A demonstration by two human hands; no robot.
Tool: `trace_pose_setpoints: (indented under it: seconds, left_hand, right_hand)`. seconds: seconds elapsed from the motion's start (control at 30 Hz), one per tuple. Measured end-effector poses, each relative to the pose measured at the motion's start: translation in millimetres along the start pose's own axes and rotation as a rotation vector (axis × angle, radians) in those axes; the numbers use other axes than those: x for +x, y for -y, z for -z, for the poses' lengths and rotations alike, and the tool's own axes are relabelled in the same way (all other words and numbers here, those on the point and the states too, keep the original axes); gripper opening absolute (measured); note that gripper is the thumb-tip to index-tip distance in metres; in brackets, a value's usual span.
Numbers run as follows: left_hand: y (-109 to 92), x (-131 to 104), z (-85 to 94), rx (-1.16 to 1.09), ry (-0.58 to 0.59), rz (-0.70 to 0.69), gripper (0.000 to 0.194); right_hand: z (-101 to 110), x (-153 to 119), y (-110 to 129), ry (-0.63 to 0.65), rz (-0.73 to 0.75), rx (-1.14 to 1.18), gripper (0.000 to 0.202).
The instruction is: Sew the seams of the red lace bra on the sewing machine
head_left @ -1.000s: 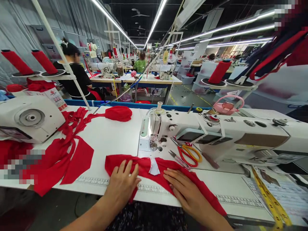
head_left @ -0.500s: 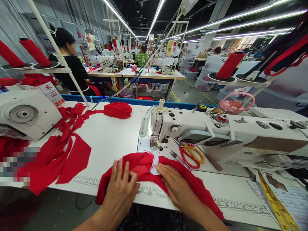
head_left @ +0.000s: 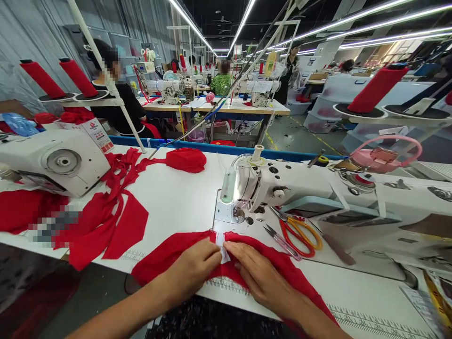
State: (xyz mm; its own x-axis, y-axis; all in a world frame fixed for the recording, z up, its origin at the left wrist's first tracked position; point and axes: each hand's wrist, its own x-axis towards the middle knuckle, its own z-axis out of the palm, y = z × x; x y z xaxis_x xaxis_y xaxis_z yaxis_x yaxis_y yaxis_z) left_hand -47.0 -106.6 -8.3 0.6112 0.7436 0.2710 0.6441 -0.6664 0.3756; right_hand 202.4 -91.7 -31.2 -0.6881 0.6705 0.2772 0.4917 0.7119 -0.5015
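Observation:
A red fabric piece [head_left: 162, 252] lies curved along the table's front edge, with a small white label-like strip [head_left: 220, 241] at its middle. My left hand [head_left: 196, 266] rests on the fabric just left of the strip, its fingers curled and pinching red cloth beside it. On the strip's other side, my right hand [head_left: 256, 270] lies over the red cloth with fingers stretched out, tips touching the strip's right edge. Behind both hands stands a white sewing machine [head_left: 275, 179]; its needle area sits just beyond the fabric.
Right of the fabric lie orange-handled scissors [head_left: 300, 233] and small thread snips [head_left: 280, 241]. Red cut pieces [head_left: 129, 221] are heaped at the left beside another machine [head_left: 67, 162]. A printed ruler [head_left: 374, 318] runs along the front edge. A person [head_left: 120, 103] sits beyond the table.
My left hand has slid right to the white strip, and its spread fingers have curled. My right hand stays by the strip. The view has turned slightly left.

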Motion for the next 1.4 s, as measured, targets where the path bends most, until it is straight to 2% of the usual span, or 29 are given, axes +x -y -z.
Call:
trace_pose_setpoints:
  seconds: [0.07,0.13,0.3,0.43,0.53,0.6,0.83,1.17,1.4]
  left_hand:
    - [11,4,-8.4,-0.162,-0.009,-0.017,0.034]
    - [24,1,-7.1,-0.234,-0.001,0.007,0.036]
    - [42,-6,11.8,-0.252,0.198,0.023,0.054]
    - [46,-3,18.9,-0.247,0.272,-0.005,0.048]
    - [51,1,21.9,-0.238,0.348,0.013,0.059]
    - [56,5,24.9,-0.246,0.408,0.026,0.068]
    - [66,16,33.8,-0.283,0.516,0.007,0.083]
    - [67,17,35.1,-0.298,0.587,0.068,0.087]
    - [64,19,35.7,-0.307,0.596,0.086,0.088]
  right_hand:
    - [-1,-3,-2,0.027,-0.042,-0.025,0.056]
    - [-2,-8,-4,0.069,-0.078,-0.062,0.062]
    - [-2,-10,-5,0.161,-0.133,-0.069,0.063]
    - [14,0,0,0.317,-0.193,-0.007,0.061]
    - [29,10,4,0.458,-0.236,0.009,0.063]
    - [36,16,4,0.494,-0.251,-0.002,0.067]
    - [36,23,-2,0.514,-0.243,-0.009,0.09]
    - [43,24,2,0.52,-0.307,0.061,0.09]
    - [45,25,2,0.505,-0.31,0.089,0.091]
